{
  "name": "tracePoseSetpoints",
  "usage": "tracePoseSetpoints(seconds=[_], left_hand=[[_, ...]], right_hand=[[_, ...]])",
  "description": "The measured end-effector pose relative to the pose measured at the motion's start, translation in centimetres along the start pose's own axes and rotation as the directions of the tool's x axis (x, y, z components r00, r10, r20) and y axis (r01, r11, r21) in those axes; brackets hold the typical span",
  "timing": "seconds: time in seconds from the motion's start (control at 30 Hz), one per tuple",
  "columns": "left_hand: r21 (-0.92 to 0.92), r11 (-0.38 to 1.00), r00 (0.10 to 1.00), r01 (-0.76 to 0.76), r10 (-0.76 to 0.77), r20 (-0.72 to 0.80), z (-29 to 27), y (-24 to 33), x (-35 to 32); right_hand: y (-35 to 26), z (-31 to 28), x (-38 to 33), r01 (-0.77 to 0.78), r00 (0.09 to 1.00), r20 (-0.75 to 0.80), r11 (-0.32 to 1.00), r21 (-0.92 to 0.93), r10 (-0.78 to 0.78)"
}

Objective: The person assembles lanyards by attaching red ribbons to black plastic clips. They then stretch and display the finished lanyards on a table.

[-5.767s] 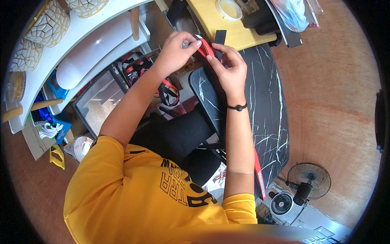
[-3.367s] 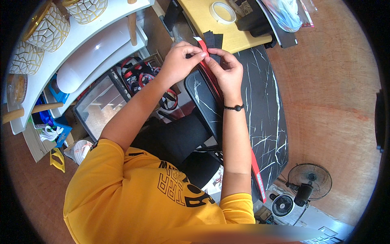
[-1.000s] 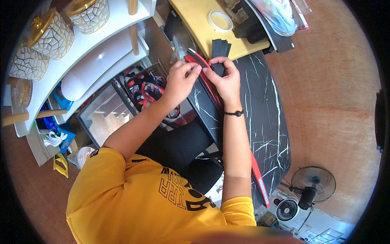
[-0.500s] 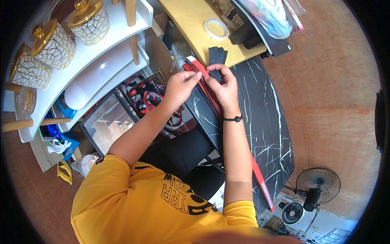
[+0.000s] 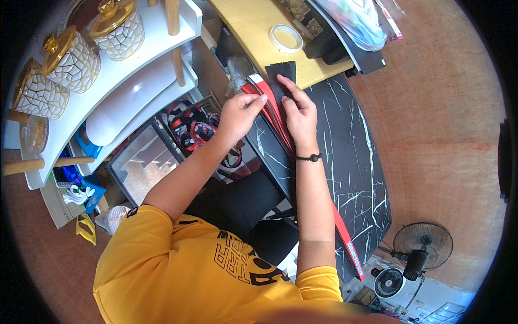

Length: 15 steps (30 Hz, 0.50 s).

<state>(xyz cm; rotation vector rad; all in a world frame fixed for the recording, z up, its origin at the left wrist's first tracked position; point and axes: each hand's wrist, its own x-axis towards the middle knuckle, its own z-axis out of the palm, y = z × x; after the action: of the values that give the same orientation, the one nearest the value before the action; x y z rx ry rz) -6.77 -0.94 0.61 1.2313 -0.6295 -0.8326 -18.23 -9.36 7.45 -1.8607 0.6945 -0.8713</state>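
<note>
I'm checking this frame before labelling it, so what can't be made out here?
- Head view: the right hand covers much of the black sheet on the marbled board.
- The left hand hides its own fingertip grip on the red strip.
- The strip's middle runs behind the right forearm.
- Red-and-black items in the clear bin: too tangled to identify.

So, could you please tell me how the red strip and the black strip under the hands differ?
The red strip is long and narrow, running down the marbled board's edge; the black strip is short and wider. The left hand pinches the red strip's top end; the right hand presses flat on the black strip. Both lie flat on the board.
</note>
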Motion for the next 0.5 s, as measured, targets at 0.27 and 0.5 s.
tracePoseSetpoints(seconds=[0.27,0.5], left_hand=[[0.072,0.997,1.000,-0.017,0.018,-0.020,0.01,0.01,0.21],[0.059,0.998,1.000,-0.020,0.022,-0.023,0.03,-0.20,0.27]], right_hand=[[0.17,-0.22,-0.01,-0.004,0.999,0.047,0.992,-0.128,0.010],[0.23,-0.37,-0.09,-0.041,0.998,0.053,0.996,-0.085,0.046]])
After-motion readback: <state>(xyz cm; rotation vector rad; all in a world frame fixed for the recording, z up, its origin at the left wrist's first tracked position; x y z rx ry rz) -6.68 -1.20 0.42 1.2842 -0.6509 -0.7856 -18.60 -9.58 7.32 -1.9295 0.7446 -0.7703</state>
